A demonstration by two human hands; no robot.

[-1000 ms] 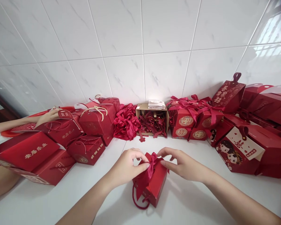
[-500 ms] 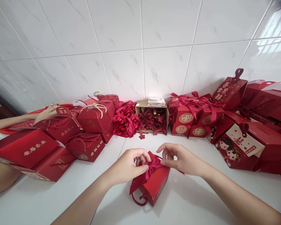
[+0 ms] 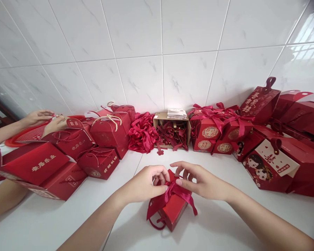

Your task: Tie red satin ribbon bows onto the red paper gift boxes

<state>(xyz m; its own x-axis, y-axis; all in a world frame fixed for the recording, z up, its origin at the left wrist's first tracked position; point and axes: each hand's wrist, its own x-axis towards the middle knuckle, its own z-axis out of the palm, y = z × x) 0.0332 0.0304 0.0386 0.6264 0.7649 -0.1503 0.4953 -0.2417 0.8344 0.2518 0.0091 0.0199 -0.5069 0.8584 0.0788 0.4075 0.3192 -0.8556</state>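
A small red gift box sits on the white table in front of me, with a rope cord at its near-left edge. Across its top runs a dark pink satin ribbon gathered into a bow, its tails hanging to both sides. My left hand pinches the bow from the left, thumb on the knot area and fingers curled. From the right, my right hand has thumb and fingertips closed on the ribbon at the bow's upper loop. The fingers partly cover the knot.
Stacked red gift boxes stand left and right. Between them lie a ribbon pile and a cardboard box of small red tags. At far left, another person's hands work over a red basket.
My right hand has shifted slightly left over the bow, and a ribbon tail now hangs at the box's right side. The other person's second hand has come into view.
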